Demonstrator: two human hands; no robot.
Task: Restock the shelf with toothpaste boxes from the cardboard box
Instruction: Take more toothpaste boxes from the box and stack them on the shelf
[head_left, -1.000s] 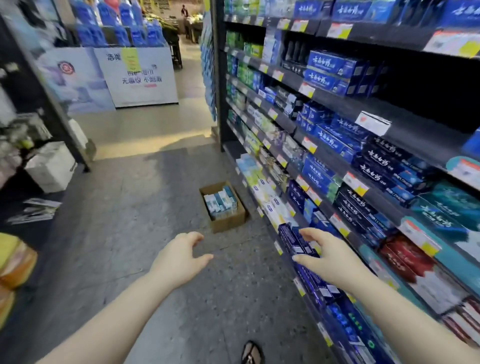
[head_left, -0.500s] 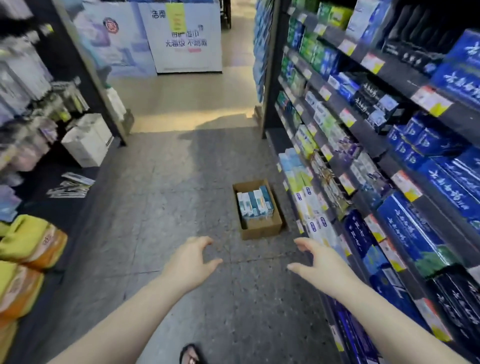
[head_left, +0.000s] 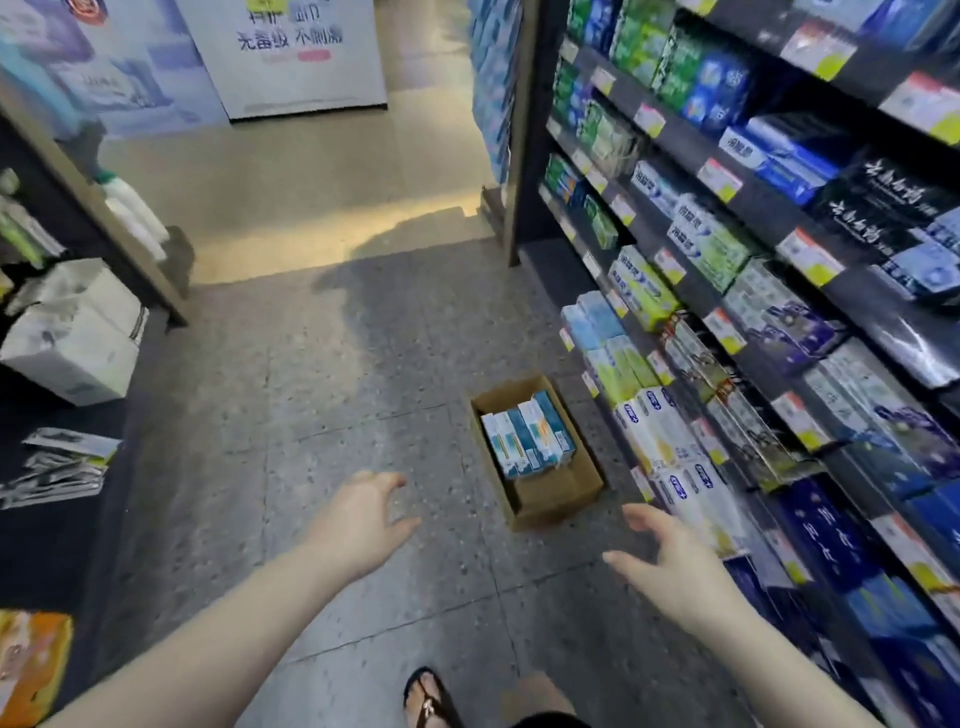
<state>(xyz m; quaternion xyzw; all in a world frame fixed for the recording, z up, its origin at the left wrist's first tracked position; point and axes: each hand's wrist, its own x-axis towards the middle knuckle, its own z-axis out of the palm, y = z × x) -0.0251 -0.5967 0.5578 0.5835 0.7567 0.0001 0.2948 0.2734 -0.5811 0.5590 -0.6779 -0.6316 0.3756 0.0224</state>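
Cardboard box (head_left: 540, 499) ahead — reaching for stock.
Left hand (head_left: 358, 519) and right hand (head_left: 670, 566) spread wide, empty; next, lift toothpaste boxes (head_left: 527, 439) toward the shelf (head_left: 691, 296).

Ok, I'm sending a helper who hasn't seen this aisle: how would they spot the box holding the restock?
Find the tall toothpaste shelf on the aisle's right. At its foot, on the grey floor, sits an open brown cardboard box. It's the only carton on the floor, with teal-and-white toothpaste boxes filling its far half.
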